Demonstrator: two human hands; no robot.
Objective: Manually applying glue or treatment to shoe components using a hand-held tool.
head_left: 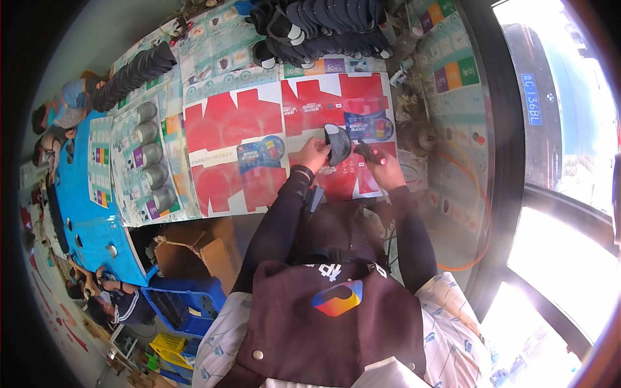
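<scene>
My left hand [313, 155] is closed on the edge of a dark grey, curved cup-shaped piece [339, 147] with a whitish patch at its top end. The piece is held over a red and white printed sheet [310, 97] on the table. To its right, my right hand [386, 169] is wrapped round a small black hand tool [369, 152] with red parts, which looks like a spray gun. The front of the tool points toward the grey piece, a small gap away. Its exact kind is not clear.
Nested stacks of dark curved pieces [336, 16] lie along the far edge, with another stack [136, 76] at far left. Several grey cups [152, 154] stand in a row at left. An orange hose [484, 213] curves at right. A cardboard box [200, 249] and blue crate [187, 304] sit lower left. Other people work beyond.
</scene>
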